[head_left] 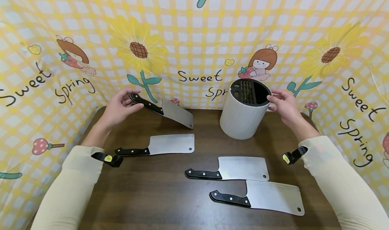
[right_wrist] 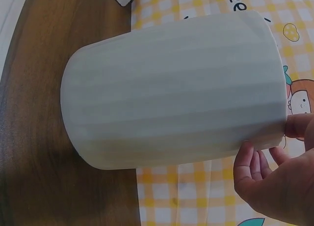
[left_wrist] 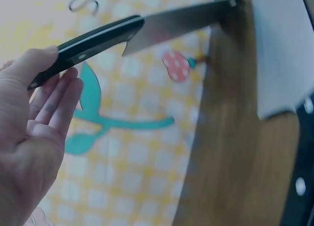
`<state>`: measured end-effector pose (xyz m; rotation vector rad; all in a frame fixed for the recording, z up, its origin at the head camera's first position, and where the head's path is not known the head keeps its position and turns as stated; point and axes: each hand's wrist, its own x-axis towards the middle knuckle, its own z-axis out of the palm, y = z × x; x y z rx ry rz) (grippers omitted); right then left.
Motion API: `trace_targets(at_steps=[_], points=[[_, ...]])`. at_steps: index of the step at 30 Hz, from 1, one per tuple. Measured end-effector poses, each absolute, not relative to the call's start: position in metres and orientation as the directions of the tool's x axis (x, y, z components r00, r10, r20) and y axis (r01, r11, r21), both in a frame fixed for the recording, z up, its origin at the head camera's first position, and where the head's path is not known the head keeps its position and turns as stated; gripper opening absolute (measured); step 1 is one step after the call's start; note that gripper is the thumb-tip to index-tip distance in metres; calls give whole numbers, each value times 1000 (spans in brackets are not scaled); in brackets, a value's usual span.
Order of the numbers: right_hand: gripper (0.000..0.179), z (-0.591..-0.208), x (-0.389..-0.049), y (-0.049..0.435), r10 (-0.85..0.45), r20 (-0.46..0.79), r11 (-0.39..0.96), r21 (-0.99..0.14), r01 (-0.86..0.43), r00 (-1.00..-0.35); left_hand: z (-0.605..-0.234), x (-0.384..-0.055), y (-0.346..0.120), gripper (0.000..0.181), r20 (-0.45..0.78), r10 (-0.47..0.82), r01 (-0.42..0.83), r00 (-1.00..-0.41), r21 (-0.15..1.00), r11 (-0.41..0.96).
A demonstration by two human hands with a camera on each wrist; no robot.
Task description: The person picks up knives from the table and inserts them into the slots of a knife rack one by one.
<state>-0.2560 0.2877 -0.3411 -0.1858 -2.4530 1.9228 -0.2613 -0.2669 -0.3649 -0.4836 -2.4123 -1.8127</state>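
Note:
My left hand (head_left: 118,105) pinches the black handle of a cleaver (head_left: 177,112) between thumb and fingers, at the back left. The handle end is raised and the blade slopes down to the right, its far corner at or just above the tabletop. In the left wrist view, the same cleaver (left_wrist: 181,27) appears nearly edge-on. At the back right, my right hand (head_left: 284,105) grips the rim of a white ribbed knife block (head_left: 243,118), thumb at the top edge and fingers on the outside. Its black top has slots and a larger opening, with no knife in it.
On the brown wooden table (head_left: 146,193), one cleaver (head_left: 171,144) lies in front of the held one. Two more, a middle cleaver (head_left: 243,168) and a front cleaver (head_left: 275,196), lie front right, close together with handles left. A yellow checked cloth (head_left: 194,41) hangs behind and at both sides.

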Motion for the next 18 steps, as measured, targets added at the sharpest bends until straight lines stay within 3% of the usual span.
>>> trace_targets(at_steps=[4,7,18], points=[[56,-341,-256,287,108,-60,242,-967,84,-992,-353,-261,-250,43,307,204,318,-930,948,21],[56,-342,-256,287,112,-59,216,-973,83,-992,-347,-264,-237,41,349,198,343,-916,937,-66],[57,-341,-255,286,107,-62,180,-980,80,-992,-330,-271,-208,39,352,161,353,-922,935,-25]])
